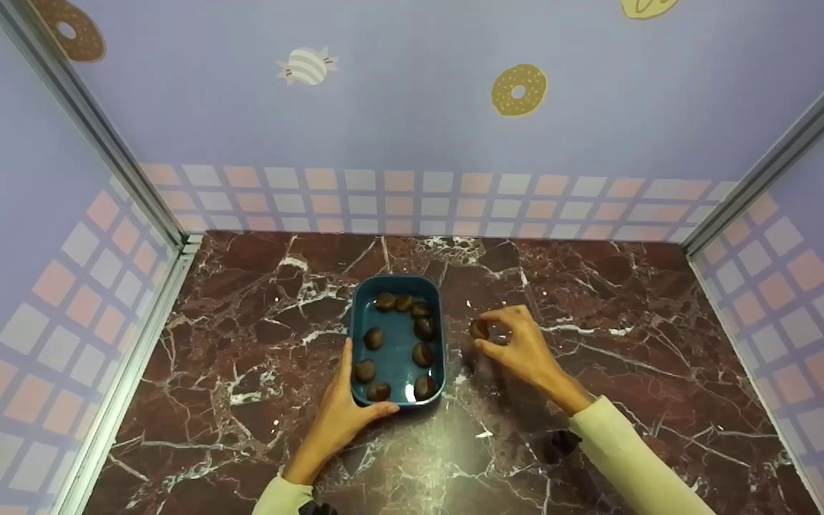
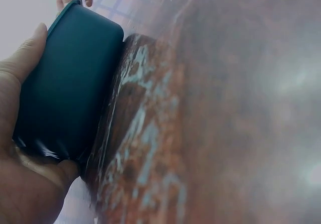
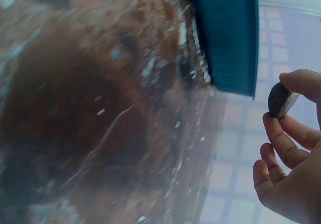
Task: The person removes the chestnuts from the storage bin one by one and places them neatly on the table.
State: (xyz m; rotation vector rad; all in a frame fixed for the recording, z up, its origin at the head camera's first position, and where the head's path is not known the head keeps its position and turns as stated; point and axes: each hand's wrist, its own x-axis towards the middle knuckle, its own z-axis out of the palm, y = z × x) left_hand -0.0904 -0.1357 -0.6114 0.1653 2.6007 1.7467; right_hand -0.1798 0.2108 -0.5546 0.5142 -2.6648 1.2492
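A rectangular teal container (image 1: 399, 332) stands on the marbled tabletop, with several brown chestnuts (image 1: 423, 355) spread around its floor. My left hand (image 1: 344, 415) grips its near left corner, fingers along the left side and thumb across the near end. In the left wrist view, that hand wraps the container's outer wall (image 2: 70, 78). To the right of the container, my right hand (image 1: 526, 350) pinches one chestnut (image 1: 479, 329) between thumb and fingertips. Seen from the right wrist, this chestnut (image 3: 279, 101) is dark with a paler side, apart from the container wall (image 3: 228, 38).
Dark red marbled tabletop (image 1: 641, 372) surrounds the container, with small white flecks (image 1: 484, 434) on it. A lilac back wall (image 1: 412, 107) with printed sweets and checks rises behind. Metal-framed side panels (image 1: 76, 286) bound the space left and right.
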